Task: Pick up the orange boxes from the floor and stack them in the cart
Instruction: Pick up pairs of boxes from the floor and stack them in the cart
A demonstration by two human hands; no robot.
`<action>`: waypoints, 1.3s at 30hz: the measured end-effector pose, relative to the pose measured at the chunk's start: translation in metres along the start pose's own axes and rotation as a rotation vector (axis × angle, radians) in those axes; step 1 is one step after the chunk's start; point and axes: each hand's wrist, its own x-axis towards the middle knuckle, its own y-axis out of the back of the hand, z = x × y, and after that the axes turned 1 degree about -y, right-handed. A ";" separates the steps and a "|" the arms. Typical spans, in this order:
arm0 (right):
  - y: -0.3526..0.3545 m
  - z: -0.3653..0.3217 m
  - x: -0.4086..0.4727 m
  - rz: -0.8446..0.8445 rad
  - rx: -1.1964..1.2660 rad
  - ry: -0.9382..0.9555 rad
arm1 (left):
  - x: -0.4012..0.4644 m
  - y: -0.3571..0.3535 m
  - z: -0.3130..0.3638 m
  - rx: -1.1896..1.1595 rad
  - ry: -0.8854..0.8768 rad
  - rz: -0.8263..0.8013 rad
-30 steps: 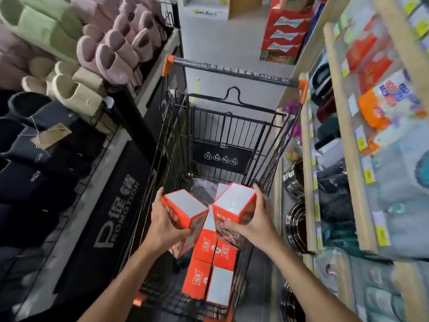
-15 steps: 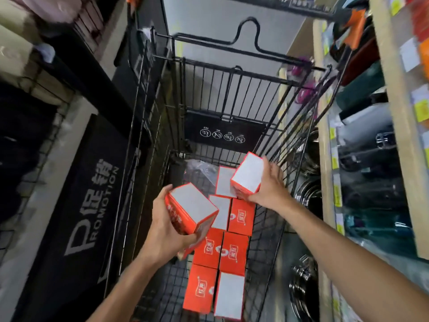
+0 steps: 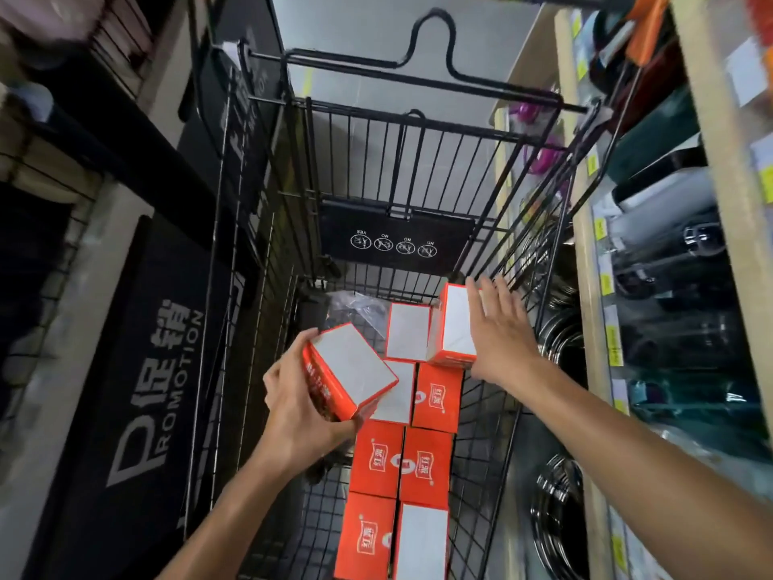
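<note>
The black wire cart [image 3: 418, 123] stands in front of me, with several orange boxes [image 3: 401, 462] lying in two rows along its floor. My left hand [image 3: 297, 408] grips one orange box with a white face [image 3: 351, 366], tilted, above the rows at the cart's left side. Another orange box [image 3: 454, 324] stands at the far right end of the rows. My right hand [image 3: 502, 332] lies against that box's right side with its fingers straight and spread. A further white-faced box [image 3: 408, 330] sits just left of it.
A black promotion banner [image 3: 142, 387] hangs on the rack to the left. Wooden shelves [image 3: 594, 286] with bottles and metal bowls run close along the cart's right side. A crumpled clear plastic bag [image 3: 355, 305] lies at the cart's far end.
My right hand carried its box down to the far right end of the rows and its fingers have straightened off it. The left hand lowered its box slightly. The view has tilted further down into the cart.
</note>
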 end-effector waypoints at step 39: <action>0.153 0.020 -0.250 0.399 0.584 0.096 | -0.053 0.099 0.227 0.524 -0.732 -0.315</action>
